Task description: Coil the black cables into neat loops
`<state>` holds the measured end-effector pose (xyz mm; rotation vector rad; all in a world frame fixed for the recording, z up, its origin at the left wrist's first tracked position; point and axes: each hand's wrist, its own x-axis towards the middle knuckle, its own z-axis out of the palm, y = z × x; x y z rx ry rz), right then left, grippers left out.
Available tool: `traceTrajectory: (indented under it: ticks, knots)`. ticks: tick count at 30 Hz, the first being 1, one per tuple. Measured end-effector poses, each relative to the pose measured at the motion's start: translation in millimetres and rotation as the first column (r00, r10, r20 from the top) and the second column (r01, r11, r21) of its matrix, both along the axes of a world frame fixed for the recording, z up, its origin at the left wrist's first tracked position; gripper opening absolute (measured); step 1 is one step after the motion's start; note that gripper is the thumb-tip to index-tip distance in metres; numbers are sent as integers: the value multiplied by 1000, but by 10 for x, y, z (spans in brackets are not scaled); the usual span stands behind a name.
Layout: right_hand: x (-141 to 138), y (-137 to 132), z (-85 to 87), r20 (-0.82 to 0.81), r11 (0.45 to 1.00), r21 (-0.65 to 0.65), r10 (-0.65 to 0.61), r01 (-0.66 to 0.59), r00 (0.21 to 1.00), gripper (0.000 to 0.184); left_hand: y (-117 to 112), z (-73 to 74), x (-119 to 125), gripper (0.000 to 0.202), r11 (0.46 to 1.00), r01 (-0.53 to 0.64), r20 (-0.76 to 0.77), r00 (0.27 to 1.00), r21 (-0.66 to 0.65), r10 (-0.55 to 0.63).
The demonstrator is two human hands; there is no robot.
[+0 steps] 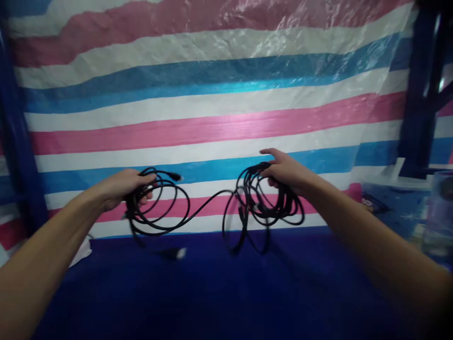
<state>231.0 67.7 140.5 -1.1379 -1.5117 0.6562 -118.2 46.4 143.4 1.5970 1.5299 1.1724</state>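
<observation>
At the far left a dark blue post (16,141) stands against a striped tarpaulin (212,99) of pink, white and blue bands that fills the back of the scene. The left hand (123,188) is closed around a small bundle of loops of a black cable (208,199), held above a dark blue surface (219,293). A plug (176,177) sticks out just right of its fingers. A second plug (175,253) hangs lower, close to the surface; whether it touches is unclear. One strand runs right to a bigger bundle, which the right hand (286,172) grips from above, fingers curled and forefinger stretched out. At the far right, blurred blue boxes (392,200) sit beside a dark blue frame (421,94).
</observation>
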Motion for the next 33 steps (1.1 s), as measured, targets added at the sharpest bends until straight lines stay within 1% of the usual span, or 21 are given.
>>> traceTrajectory:
  ticks: [2,3,5,7,9,12,14,16,18,20,22,23,24,25,26,27,28,29,31,32,33]
  knots:
    - [192,2,38,84,997,-9,-73,74,994,66,-54,-17,-164,25,996,-76,-70,994,56,80]
    - [259,-2,51,161,996,-14,-86,89,983,62,-80,-38,-212,26,993,-88,-85,992,84,95]
    - [323,-16,75,337,995,5,-94,98,937,51,-111,-81,-245,32,992,-97,-130,986,84,107]
    - [305,-33,108,426,991,92,-128,98,896,39,-104,-99,-212,36,994,-80,-171,981,77,92]
    - [235,-53,152,351,965,235,-198,119,915,31,-75,-74,-148,33,987,-77,-174,980,141,101]
    - [109,-88,225,158,896,413,-250,166,955,34,-61,33,-40,25,947,-77,-123,985,312,121]
    - [35,-116,261,63,861,481,-221,165,973,38,-85,114,41,22,925,-52,-79,993,377,88]
    - [-33,-147,274,-32,828,542,-149,143,988,36,-118,167,143,21,894,-12,-30,999,448,28]
    - [-106,-178,264,-103,775,619,-81,128,991,30,-139,177,266,22,845,-15,29,1000,534,-1]
    - [-184,-209,242,-155,697,700,-68,159,985,26,-149,149,401,25,772,-53,77,997,633,5]
    - [-260,-248,224,-209,608,765,-78,212,975,24,-165,102,529,24,702,-42,37,999,710,22]
    - [-293,-272,221,-230,570,790,-68,227,971,25,-180,78,585,22,695,23,-44,999,719,13]
    - [-322,-301,222,-213,558,805,-42,200,976,25,-202,57,634,21,719,133,-163,986,682,-27]
    - [-345,-333,227,-146,583,804,0,118,989,26,-229,39,673,20,766,259,-291,952,589,-98]
    - [-361,-367,235,-32,636,771,54,-9,998,26,-258,24,703,21,813,374,-402,895,446,-192]
    - [-371,-401,244,102,692,707,99,-142,990,24,-288,15,724,22,842,452,-474,834,295,-282]
    - [-376,-434,253,239,740,626,117,-245,964,22,-316,10,737,24,851,492,-514,785,181,-345]
    - [-377,-462,261,364,780,548,102,-302,926,20,-342,12,744,24,854,505,-545,754,124,-367]
    - [-367,-502,270,522,817,491,2,-302,853,22,-388,36,750,26,848,506,-619,719,155,-316]
    - [-359,-514,271,566,824,486,-42,-292,823,23,-415,58,755,27,837,516,-655,698,181,-289]
    - [-350,-522,271,602,834,466,-54,-295,796,23,-448,86,766,29,828,527,-684,677,190,-273]
